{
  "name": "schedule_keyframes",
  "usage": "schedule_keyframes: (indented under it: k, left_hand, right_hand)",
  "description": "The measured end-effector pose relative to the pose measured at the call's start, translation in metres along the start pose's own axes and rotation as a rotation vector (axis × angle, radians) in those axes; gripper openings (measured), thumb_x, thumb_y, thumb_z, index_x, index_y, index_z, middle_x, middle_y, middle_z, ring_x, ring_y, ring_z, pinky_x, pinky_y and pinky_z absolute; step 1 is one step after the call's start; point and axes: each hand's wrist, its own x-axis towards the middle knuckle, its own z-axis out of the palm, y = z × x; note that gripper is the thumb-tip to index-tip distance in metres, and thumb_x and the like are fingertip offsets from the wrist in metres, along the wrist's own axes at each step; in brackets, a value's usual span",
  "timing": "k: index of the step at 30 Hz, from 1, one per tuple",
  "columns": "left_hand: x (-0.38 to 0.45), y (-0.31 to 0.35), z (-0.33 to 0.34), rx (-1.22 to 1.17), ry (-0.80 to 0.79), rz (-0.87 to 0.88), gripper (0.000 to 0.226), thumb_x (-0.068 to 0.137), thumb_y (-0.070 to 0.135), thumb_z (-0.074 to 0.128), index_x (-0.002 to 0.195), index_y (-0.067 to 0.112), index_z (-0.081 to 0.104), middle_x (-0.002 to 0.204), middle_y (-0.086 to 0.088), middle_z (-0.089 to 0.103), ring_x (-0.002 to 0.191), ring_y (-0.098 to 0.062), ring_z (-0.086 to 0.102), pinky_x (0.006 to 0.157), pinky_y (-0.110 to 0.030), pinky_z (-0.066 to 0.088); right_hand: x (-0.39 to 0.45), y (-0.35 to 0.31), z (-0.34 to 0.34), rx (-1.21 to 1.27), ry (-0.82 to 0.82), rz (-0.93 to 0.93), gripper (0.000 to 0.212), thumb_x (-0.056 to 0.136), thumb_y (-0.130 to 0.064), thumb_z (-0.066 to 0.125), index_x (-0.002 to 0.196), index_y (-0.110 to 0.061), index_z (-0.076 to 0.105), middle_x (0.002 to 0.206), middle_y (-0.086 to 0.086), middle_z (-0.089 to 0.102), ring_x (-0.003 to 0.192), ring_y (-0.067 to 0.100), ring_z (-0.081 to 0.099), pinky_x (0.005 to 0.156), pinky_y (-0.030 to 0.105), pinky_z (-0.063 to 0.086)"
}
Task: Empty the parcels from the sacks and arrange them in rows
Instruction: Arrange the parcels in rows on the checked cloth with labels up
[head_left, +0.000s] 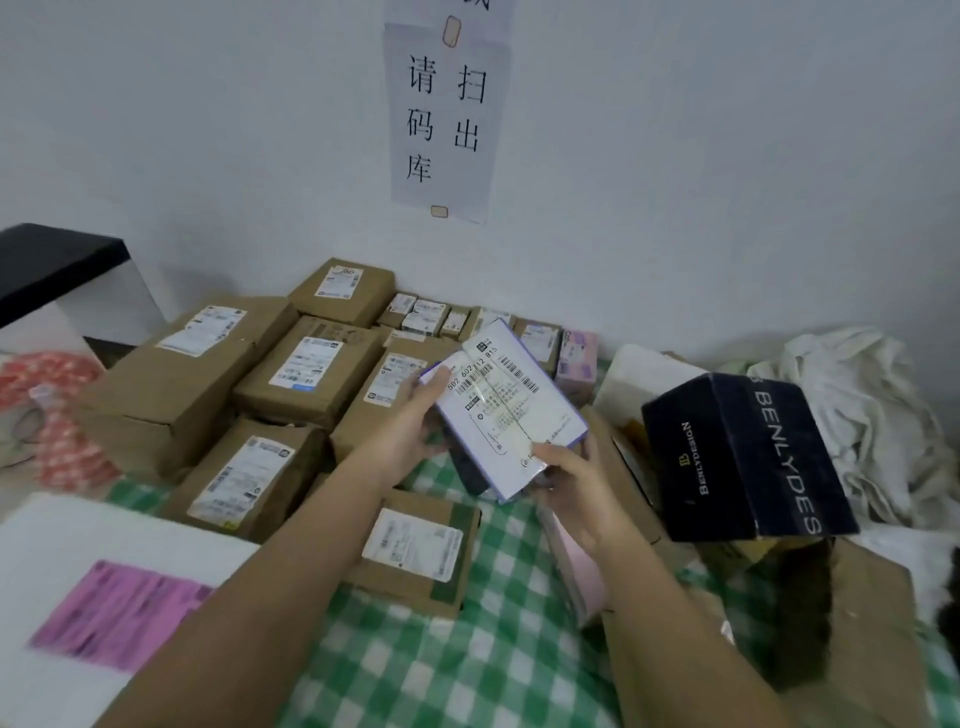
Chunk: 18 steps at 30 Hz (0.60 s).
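- While both hands are raised over the green checked cloth, a flat purple-edged parcel is held between them, tilted, its white shipping label facing up.
- The left hand grips the parcel's far left edge, thumb lying on the label and fingers curled beneath.
- The right hand grips the near corner, fingers wrapped round the lower edge; what lies under that corner is hard to make out, though something dark shows just below the parcel.
- Behind and left of the hands, brown cardboard parcels lie packed side by side in rows, labels up; smaller boxes line the wall, their print too small to read.
- A brown parcel with green tape lies on the cloth under the left forearm.
- Right of the hands, a black box printed BENLYDESIGN sits tilted on flattened cardboard.
- A white sack is crumpled against the wall at far right.
- A white package with a pink label is cut off at the lower left and blurred.
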Motion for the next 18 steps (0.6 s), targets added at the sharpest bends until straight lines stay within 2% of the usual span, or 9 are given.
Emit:
schedule_keyframes:
  k: [1,3,6,8,10,12,15,17,18]
  left_hand:
    - [-0.005,-0.007,-0.009,0.05,0.032,-0.031,0.057,0.086,0.042,0.064,0.135,0.024,0.042,0.124,-0.007,0.063,0.115,-0.024,0.059,0.071,-0.036,0.056]
    - [-0.01,-0.017,-0.027,0.137,0.075,-0.089,0.044,0.088,0.041,0.062,0.127,0.026,0.048,0.12,-0.005,0.066,0.114,-0.024,0.06,0.07,-0.034,0.054]
    - [-0.02,-0.035,-0.051,0.268,0.063,-0.129,0.047,0.086,0.049,0.063,0.125,0.026,0.051,0.12,-0.003,0.065,0.112,-0.025,0.061,0.076,-0.038,0.057]
    - [-0.031,-0.046,-0.062,0.344,0.041,-0.176,0.051,0.083,0.055,0.063,0.125,0.029,0.049,0.123,-0.001,0.063,0.111,-0.024,0.061,0.083,-0.04,0.055]
    - [-0.042,-0.054,-0.071,0.424,0.04,-0.248,0.051,0.083,0.057,0.063,0.122,0.029,0.047,0.121,0.003,0.06,0.111,-0.022,0.059,0.088,-0.039,0.052]
    - [-0.049,-0.062,-0.078,0.572,0.045,-0.268,0.049,0.083,0.06,0.059,0.117,0.026,0.053,0.119,0.004,0.059,0.11,-0.019,0.056,0.093,-0.039,0.047]
    - [-0.063,-0.081,-0.095,0.84,0.081,-0.229,0.037,0.092,0.053,0.048,0.104,0.022,0.065,0.109,0.001,0.067,0.098,-0.017,0.062,0.091,-0.039,0.049]
    - [-0.076,-0.089,-0.098,0.871,0.038,-0.245,0.034,0.096,0.048,0.046,0.094,0.02,0.064,0.1,-0.001,0.068,0.087,-0.015,0.064,0.088,-0.036,0.051]
    - [-0.081,-0.093,-0.099,0.898,0.02,-0.254,0.034,0.097,0.047,0.045,0.096,0.019,0.063,0.1,-0.001,0.067,0.086,-0.014,0.063,0.085,-0.034,0.05]
  right_hand:
    - [-0.007,0.013,-0.001,-0.022,0.024,0.035,0.083,0.062,-0.016,0.081,0.135,-0.013,0.043,0.116,0.017,0.063,0.086,0.029,0.063,0.069,0.043,0.055]
    - [-0.019,0.031,-0.001,-0.038,0.062,0.105,0.084,0.062,-0.032,0.081,0.135,-0.016,0.045,0.115,0.014,0.065,0.097,0.028,0.062,0.076,0.044,0.057]
    - [-0.034,0.054,-0.003,-0.067,0.091,0.182,0.08,0.066,-0.047,0.078,0.133,-0.013,0.05,0.107,0.007,0.067,0.095,0.021,0.066,0.079,0.041,0.057]
    - [-0.046,0.069,-0.004,-0.153,0.093,0.233,0.072,0.07,-0.049,0.076,0.129,-0.013,0.054,0.101,0.003,0.071,0.089,0.017,0.068,0.081,0.04,0.056]
    - [-0.058,0.086,-0.004,-0.201,0.114,0.27,0.071,0.067,-0.051,0.077,0.125,-0.015,0.058,0.105,0.005,0.072,0.095,0.019,0.068,0.081,0.04,0.056]
    - [-0.068,0.097,-0.009,-0.218,0.157,0.281,0.055,0.075,-0.047,0.075,0.118,-0.016,0.06,0.101,0.004,0.072,0.096,0.021,0.066,0.081,0.039,0.055]
    - [-0.085,0.116,-0.017,-0.264,0.14,0.364,0.026,0.086,-0.031,0.069,0.107,-0.016,0.061,0.094,0.002,0.07,0.09,0.021,0.065,0.079,0.037,0.053]
    - [-0.094,0.128,-0.018,-0.336,0.097,0.412,0.026,0.086,-0.027,0.069,0.109,-0.018,0.062,0.101,0.006,0.07,0.092,0.022,0.066,0.079,0.036,0.052]
    - [-0.097,0.134,-0.017,-0.365,0.081,0.433,0.028,0.086,-0.026,0.069,0.111,-0.018,0.062,0.104,0.007,0.07,0.092,0.022,0.065,0.079,0.036,0.052]
